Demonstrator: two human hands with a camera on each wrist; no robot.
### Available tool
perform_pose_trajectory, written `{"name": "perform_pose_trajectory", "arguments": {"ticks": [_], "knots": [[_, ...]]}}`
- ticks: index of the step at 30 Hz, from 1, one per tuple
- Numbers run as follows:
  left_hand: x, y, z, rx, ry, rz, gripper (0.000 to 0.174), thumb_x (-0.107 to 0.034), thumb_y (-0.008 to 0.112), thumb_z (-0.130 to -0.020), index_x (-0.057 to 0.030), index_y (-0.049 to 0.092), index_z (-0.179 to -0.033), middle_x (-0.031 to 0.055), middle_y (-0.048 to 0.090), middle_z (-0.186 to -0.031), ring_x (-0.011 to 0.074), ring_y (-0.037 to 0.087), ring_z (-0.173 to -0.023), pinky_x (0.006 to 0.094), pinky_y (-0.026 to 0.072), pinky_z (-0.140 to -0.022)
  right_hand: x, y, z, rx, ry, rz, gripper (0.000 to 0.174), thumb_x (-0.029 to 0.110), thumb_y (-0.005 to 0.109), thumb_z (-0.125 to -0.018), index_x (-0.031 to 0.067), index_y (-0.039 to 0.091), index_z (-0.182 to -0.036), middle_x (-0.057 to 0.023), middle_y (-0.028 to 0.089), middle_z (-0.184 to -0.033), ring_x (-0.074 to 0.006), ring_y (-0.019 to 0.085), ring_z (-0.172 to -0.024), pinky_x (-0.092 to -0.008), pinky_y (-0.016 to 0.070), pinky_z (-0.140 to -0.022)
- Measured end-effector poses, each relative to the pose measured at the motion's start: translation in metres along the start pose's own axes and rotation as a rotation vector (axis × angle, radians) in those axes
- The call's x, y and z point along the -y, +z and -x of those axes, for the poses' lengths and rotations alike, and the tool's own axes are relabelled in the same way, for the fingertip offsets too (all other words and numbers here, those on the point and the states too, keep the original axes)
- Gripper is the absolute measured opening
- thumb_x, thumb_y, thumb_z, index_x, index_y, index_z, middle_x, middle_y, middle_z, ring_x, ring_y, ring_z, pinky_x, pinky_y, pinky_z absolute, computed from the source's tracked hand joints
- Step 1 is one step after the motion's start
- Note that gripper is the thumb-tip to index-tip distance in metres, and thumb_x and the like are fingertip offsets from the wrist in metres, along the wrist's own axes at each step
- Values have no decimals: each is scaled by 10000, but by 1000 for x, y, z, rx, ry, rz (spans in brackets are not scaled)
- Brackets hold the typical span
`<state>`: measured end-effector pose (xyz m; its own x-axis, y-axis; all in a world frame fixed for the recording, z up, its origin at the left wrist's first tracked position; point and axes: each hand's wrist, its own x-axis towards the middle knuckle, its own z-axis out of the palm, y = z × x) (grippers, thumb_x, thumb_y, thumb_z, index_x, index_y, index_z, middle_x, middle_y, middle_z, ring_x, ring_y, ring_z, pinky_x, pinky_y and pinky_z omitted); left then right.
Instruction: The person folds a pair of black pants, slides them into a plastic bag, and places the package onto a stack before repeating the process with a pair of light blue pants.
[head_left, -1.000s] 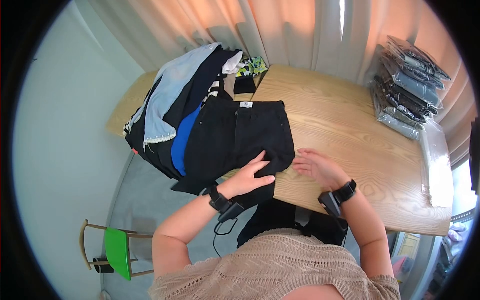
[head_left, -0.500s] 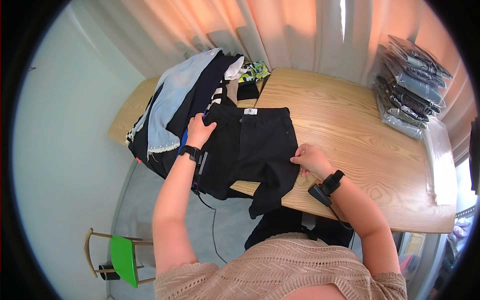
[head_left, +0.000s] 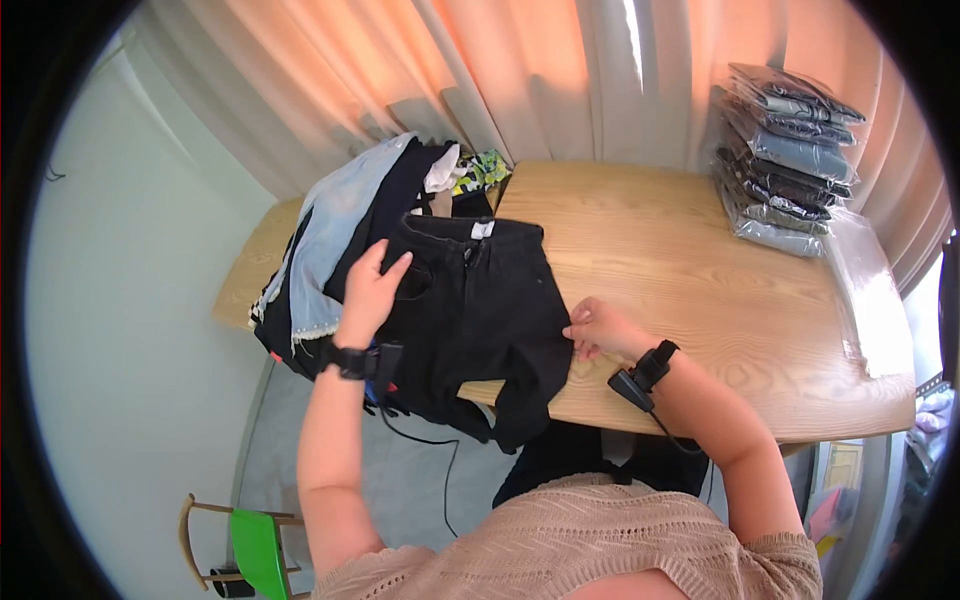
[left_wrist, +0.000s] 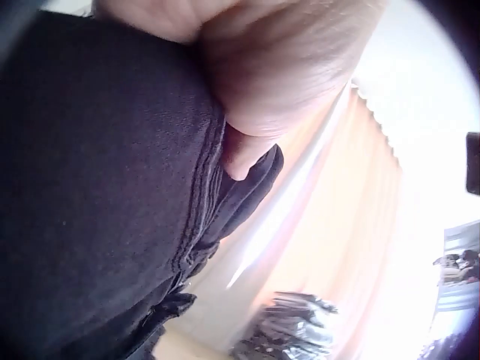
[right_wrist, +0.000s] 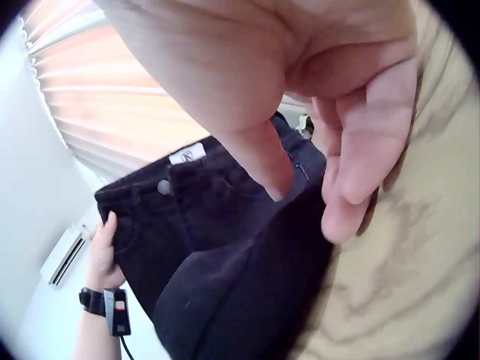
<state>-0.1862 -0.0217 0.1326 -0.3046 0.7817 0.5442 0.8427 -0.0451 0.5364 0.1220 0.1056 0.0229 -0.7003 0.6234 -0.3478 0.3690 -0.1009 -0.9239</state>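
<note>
Status from my end:

- Black jeans [head_left: 470, 300] lie flat at the left end of the counter [head_left: 700, 290]. The waistband is at the far side towards the curtain [head_left: 450, 70], and the white label [head_left: 482, 230] faces up. Their left part overlaps the pile of clothes [head_left: 335, 225], and one leg hangs off the near counter edge towards the person.
- Left hand [head_left: 372, 285]: on the left end of the waistband, fingers laid over the top. The left wrist view shows the thumb tucked against the seam, so I read it as gripping the waist edge.
- Right hand [head_left: 595, 328]: at the right side edge of the jeans, low on the hip. The fingers are curled, and in the right wrist view the thumb and fingers close on the fabric edge, with the counter wood right under them. It's a pinch grip.
- The hands are well apart, one on each side of the garment.

Other items:
- A stack of bagged garments [head_left: 785, 160] sits at the far right corner of the counter, against the curtain.
- A flat clear plastic bag [head_left: 868, 300] lies just beside the stack at the right end.
- A green chair [head_left: 258, 555] stands on the floor, lower left.
- Both wrists carry camera units with cables.
</note>
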Motion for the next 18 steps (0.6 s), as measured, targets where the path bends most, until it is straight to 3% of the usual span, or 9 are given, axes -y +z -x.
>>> {"name": "perform_pose_trajectory", "arguments": {"ticks": [1, 2, 3, 4, 7, 9, 10, 13, 18], "knots": [[-11, -12, 9, 16, -16, 95, 367, -185, 652, -845, 72, 560, -1090, 157, 651, -1012, 212, 618, -928, 298, 462, -814, -3, 0, 3, -2, -18, -43, 466, 181, 683, -831, -27, 427, -1160, -171, 629, -863, -229, 661, -732, -300, 531, -620], [-39, -29, 20, 75, -9, 215, 308, -144, 638, -853, 64, 566, -1068, 119, 656, -992, 156, 600, -891, 273, 458, -804, -6, 3, 5, 2, -5, -39, 466, 181, 683, -831, -27, 427, -1160, -171, 629, -863, -229, 661, -732, -300, 531, -620], [-60, -44, 31, 85, -27, 246, 267, -109, 628, -854, 59, 568, -1053, 93, 656, -985, 123, 584, -872, 259, 455, -793, -5, 8, 3, -93, -136, 94, 580, 201, 694, -824, -29, 359, -1237, -195, 611, -940, -246, 637, -843, -322, 512, -726], [-78, -58, 42, 77, -35, 213, 264, -85, 621, -852, 55, 569, -1070, 80, 657, -995, 116, 584, -885, 256, 455, -804, -3, 14, 2, -186, -269, 226, 695, 222, 705, -817, -31, 290, -1314, -219, 594, -1016, -262, 613, -955, -344, 493, -832], [-104, -93, 73, 3, -11, 262, 296, -30, 602, -849, 52, 553, -1129, 71, 649, -1013, 118, 580, -915, 260, 452, -834, 22, 29, 5, -245, -439, 55, 689, 138, 689, -820, -8, 272, -1349, -165, 552, -1130, -226, 539, -1075, -326, 449, -911], [-118, -115, 92, -45, -3, 314, 339, -4, 591, -850, 49, 529, -1179, 67, 635, -1044, 125, 576, -935, 264, 444, -853, 45, 36, 14, 29, -690, -253, 577, 144, 668, -839, 10, 367, -1312, -101, 576, -1125, -181, 549, -1057, -308, 447, -912], [-117, -129, 103, -40, -18, 331, 351, -15, 586, -860, 42, 515, -1199, 70, 615, -1094, 121, 557, -982, 267, 421, -890, 54, 40, 22, 44, -685, -251, 577, 144, 668, -839, 10, 367, -1312, -101, 576, -1125, -181, 549, -1057, -308, 447, -912], [-115, -164, 135, -102, 0, 277, 344, -44, 575, -881, 30, 506, -1211, 66, 597, -1128, 116, 532, -1024, 275, 395, -925, 81, 53, 38, 423, -603, -644, 293, 113, 590, -896, 21, 553, -1172, -44, 612, -1128, -131, 572, -1030, -296, 432, -935], [-96, -206, 176, -330, -264, 325, 308, -146, 508, -948, 33, 510, -1198, 55, 589, -1127, 119, 528, -1031, 261, 392, -923, 133, 97, 45, 564, -618, -744, 272, 164, 564, -921, 30, 557, -1157, -50, 628, -1099, -131, 581, -1017, -278, 448, -909]]}}
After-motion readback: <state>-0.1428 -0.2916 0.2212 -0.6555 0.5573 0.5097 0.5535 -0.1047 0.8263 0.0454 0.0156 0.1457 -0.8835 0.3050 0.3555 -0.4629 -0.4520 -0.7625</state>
